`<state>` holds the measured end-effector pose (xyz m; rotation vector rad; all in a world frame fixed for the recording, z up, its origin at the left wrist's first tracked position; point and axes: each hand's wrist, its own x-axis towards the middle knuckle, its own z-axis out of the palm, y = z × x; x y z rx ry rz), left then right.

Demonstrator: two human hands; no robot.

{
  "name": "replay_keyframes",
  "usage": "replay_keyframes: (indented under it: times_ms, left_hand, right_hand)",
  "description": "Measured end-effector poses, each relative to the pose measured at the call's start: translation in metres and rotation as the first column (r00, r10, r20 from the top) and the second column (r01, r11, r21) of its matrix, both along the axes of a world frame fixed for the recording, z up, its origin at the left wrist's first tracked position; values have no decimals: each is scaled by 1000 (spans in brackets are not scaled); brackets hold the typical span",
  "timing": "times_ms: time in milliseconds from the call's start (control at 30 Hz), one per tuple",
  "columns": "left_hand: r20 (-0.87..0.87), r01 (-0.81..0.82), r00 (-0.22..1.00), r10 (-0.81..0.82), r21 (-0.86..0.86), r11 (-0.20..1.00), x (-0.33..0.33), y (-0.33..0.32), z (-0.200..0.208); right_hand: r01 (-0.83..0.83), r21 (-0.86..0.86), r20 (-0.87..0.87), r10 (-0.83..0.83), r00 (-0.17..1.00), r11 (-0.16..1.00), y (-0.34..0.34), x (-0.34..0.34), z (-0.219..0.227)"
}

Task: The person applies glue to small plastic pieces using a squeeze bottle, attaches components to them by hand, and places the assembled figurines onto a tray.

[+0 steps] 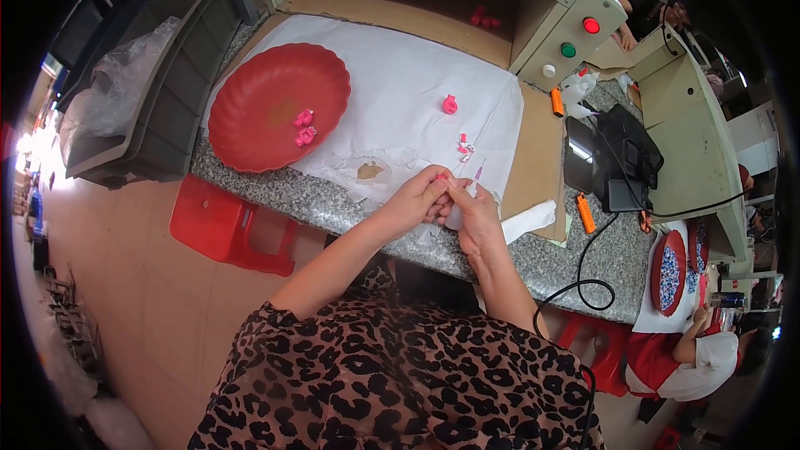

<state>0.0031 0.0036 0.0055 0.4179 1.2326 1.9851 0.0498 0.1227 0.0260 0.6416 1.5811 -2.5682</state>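
Left hand (419,198) pinches small pink plastic-looking piece (442,177), apparently steadied by right hand (482,221), also gripping translucent, needle-tipped plastic bottle (454,217).

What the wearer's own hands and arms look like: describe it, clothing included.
The left hand and right hand are gloveless; the forearms are bare, with no watch or bracelet showing. The top is brown with black leopard spots. Small rings would be too fine to tell.
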Motion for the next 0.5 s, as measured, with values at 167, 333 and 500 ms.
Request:
replay_keyframes:
  times_ms: [167, 333, 500]
  left_hand:
    - [69, 7, 998, -7, -9, 1000, -1, -1, 3]
    - [-114, -16, 993, 6, -88, 996, 4, -4, 10]
    - [-24, -17, 1000, 16, -62, 998, 6, -6, 7]
  right_hand:
    - [12, -35, 25, -11, 1000, 999, 3, -2, -3]
    - [69, -77, 47, -65, 997, 995, 3, -3, -1]
    - [60, -89, 14, -59, 998, 994, 2, -3, -2]
